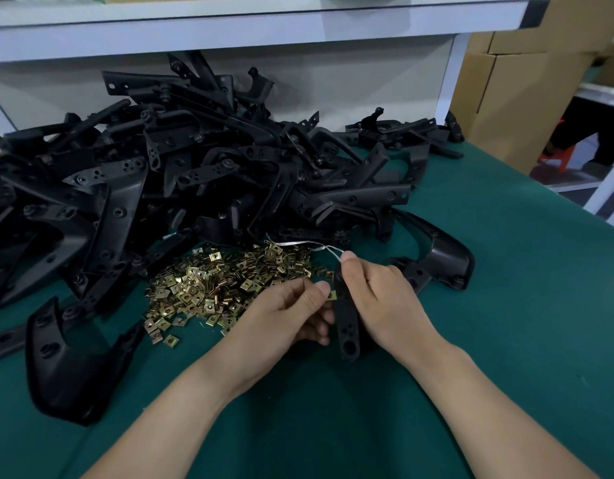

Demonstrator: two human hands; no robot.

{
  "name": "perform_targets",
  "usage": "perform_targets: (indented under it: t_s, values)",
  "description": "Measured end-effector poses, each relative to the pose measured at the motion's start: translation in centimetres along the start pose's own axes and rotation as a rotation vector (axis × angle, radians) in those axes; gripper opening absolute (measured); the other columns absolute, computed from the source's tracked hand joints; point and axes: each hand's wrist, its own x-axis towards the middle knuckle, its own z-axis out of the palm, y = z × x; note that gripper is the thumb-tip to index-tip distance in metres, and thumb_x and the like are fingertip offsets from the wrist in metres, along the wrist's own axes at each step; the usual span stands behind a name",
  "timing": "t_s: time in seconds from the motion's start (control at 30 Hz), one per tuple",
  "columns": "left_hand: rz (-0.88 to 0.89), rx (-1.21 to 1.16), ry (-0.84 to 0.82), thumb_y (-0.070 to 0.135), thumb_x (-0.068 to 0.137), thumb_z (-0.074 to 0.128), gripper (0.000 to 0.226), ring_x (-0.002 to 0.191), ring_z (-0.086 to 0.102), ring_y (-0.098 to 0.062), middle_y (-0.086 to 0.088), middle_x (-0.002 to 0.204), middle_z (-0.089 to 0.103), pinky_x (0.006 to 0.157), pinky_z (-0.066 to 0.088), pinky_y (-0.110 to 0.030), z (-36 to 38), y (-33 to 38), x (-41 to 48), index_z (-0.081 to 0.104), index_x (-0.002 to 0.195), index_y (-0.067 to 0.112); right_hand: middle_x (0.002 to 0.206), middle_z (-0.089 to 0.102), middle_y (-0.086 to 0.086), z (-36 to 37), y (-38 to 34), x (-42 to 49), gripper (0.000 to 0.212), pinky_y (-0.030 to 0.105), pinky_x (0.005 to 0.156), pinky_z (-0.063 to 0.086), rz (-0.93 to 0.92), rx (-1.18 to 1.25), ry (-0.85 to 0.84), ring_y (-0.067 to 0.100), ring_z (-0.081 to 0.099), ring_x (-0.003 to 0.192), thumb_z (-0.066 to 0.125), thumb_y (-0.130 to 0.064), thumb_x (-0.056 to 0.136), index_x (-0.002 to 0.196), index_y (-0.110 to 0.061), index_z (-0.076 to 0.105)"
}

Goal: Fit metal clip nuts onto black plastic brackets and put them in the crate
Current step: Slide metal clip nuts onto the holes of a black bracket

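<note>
A brass-coloured clip nut is pinched between thumb and forefinger of the left hand and set at the edge of a black plastic bracket. The bracket is gripped by the right hand, fingers curled round it, just below the frame's centre. If pushed on askew, the nut could jam, or be dropped into the loose clip nuts at left. No crate is seen.
</note>
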Motion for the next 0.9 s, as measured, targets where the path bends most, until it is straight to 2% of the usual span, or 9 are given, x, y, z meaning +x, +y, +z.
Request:
perform_targets:
  t_s: [0.27,0.37,0.57,0.77,0.9]
  values:
    - [-0.008,0.023,0.000,0.034,0.094,0.058,0.032,0.067,0.059,-0.015,-0.006,0.078,0.066,0.066,0.053,-0.024,0.21,0.27,-0.23,0.063,0.089,0.003,0.059,0.050,0.007,-0.03,-0.44,-0.16,0.050,0.050,0.059,0.041,0.001,-0.038,-0.004,0.025,0.047,0.055,0.034,-0.037,0.109,0.062,-0.020,0.034]
    - [-0.009,0.025,0.016,0.033,0.094,0.057,0.037,0.067,0.059,-0.015,-0.006,0.078,0.066,0.065,0.053,-0.024,0.37,0.31,-0.21,0.063,0.095,-0.003,0.057,0.048,0.004,0.16,-0.43,-0.06,0.048,0.048,0.058,0.041,-0.010,-0.070,0.001,0.025,0.047,0.054,0.031,-0.039,0.108,0.062,-0.024,0.032]
    - [-0.030,0.012,0.018,0.029,0.098,0.055,0.034,0.065,0.058,-0.013,-0.005,0.077,0.066,0.063,0.053,-0.023,0.46,0.34,-0.20,0.065,0.094,-0.003,0.053,0.045,0.002,0.47,0.06,0.08,0.047,0.037,0.053,0.034,-0.044,-0.116,-0.023,0.022,0.047,0.052,0.018,-0.051,0.101,0.066,-0.024,0.033]
    - [-0.045,0.010,-0.002,0.032,0.093,0.058,0.029,0.062,0.057,-0.012,-0.004,0.074,0.065,0.061,0.052,-0.023,0.35,0.36,-0.08,0.064,0.082,0.006,0.052,0.047,-0.001,0.36,0.05,-0.11,0.055,0.034,0.056,0.033,-0.030,-0.092,-0.027,0.020,0.050,0.058,0.014,-0.062,0.100,0.061,-0.027,0.032]
    - [-0.034,0.019,-0.005,0.032,0.093,0.058,0.029,0.062,0.057,-0.012,-0.004,0.074,0.064,0.061,0.052,-0.023,0.34,0.28,-0.13,0.064,0.081,0.005,0.053,0.047,0.000,0.33,0.00,-0.07,0.054,0.035,0.059,0.034,-0.026,-0.080,-0.044,0.019,0.050,0.057,0.013,-0.062,0.097,0.062,-0.027,0.034]
